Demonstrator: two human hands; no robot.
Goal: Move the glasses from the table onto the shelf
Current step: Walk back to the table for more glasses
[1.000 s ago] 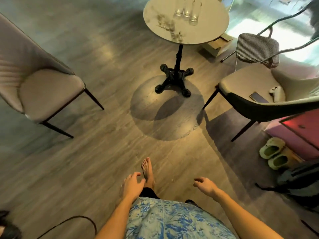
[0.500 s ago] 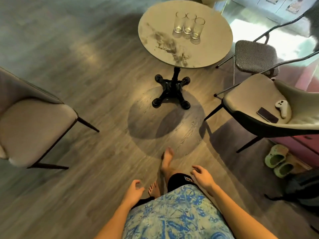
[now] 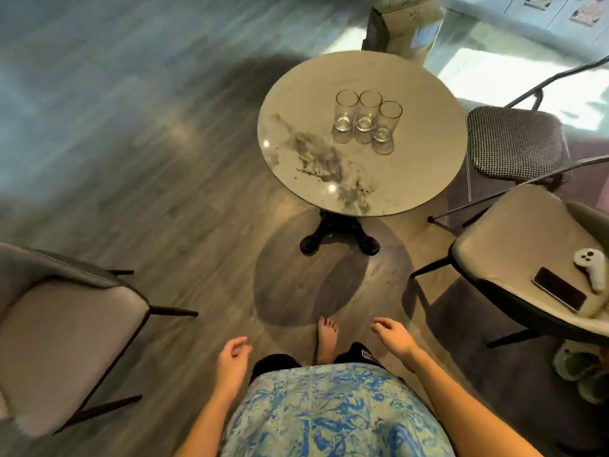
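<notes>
Glasses (image 3: 365, 118) — three clear tumblers, upright and empty — stand in a tight row, touching or nearly so, on the far right part of the round table (image 3: 303, 103). A second ago they sat small at the top edge of the view; now the whole tabletop and its black pedestal foot show plainly, so the person has walked a step or two closer. That tells me the approach is under way and nothing has been picked up yet; all three remain to be moved, and no shelf is in view from here.

Both hands hang low by the patterned shirt, well apart from the glasses. The left hand (image 3: 231, 361) is loosely curled, fingers half bent, holding nothing. The right hand (image 3: 393, 336) is much the same — relaxed, slightly open, empty — and lies nearer the table's side. I'd judge another step is needed before either can reach the row. A chair (image 3: 514, 258) with a phone (image 3: 559, 293) on it stands just right of the path.
</notes>
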